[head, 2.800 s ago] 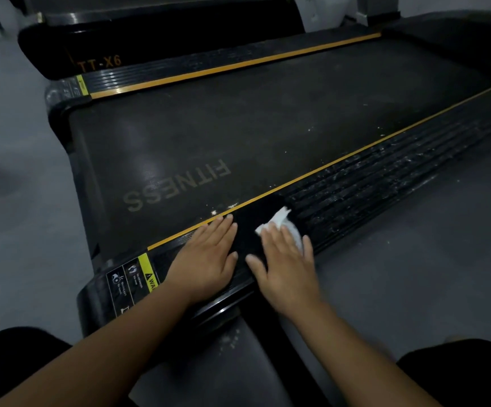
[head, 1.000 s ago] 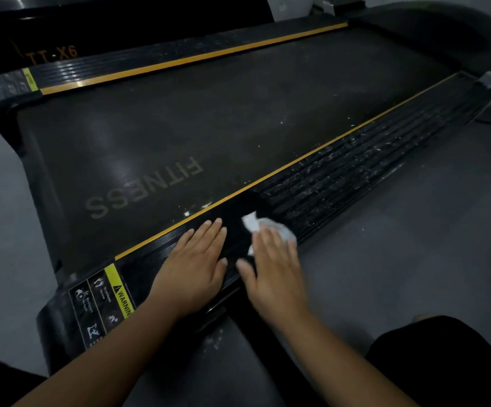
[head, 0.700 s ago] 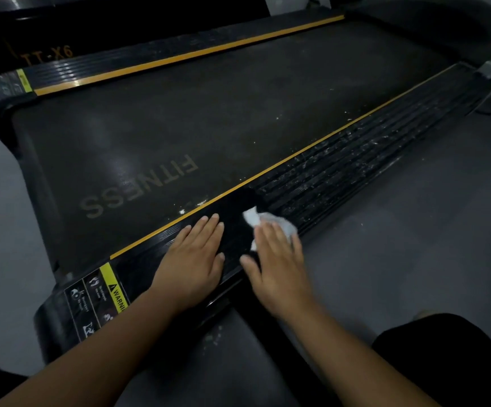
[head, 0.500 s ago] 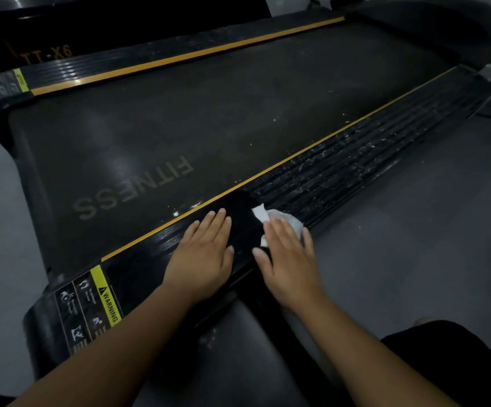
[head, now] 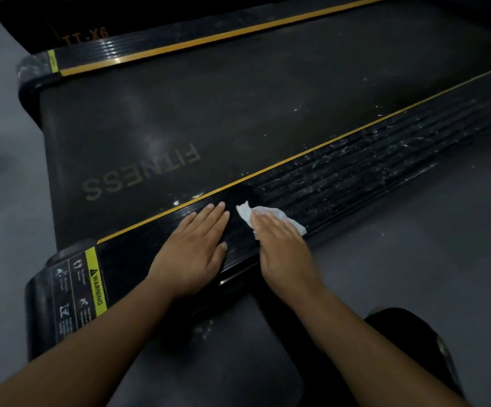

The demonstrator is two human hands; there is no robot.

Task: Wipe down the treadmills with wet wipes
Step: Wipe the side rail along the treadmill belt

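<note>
Progress is slight, judging by how the surfaces lie. On the black ribbed plastic side rail with its yellow edge stripe (head: 370, 165), the short stretch under and just beside the hands looks dark and glossy. Past them, the rail is streaked with pale marks all the way to the far end; in this dim light they may be dust or scuffs. The wide dark rubber running belt printed FITNESS (head: 238, 113) carries white flecks near the stripe. The matching black rail on the far side (head: 179, 44) also looks smeared, so most of this treadmill seems left to do.

The crumpled white wet wipe (head: 267, 214) lies on the near rail, right at the line between glossy and streaked. The right hand (head: 284, 248) presses it down, fingers straight and flat, the grip spread rather than clamped. The left hand (head: 193, 248) rests flat on the wiped stretch just beside it, its grip apart and holding nothing.

No container shows, neither a wipe pack nor a bin. Only the grey floor (head: 414, 259) surrounds the treadmill.
</note>
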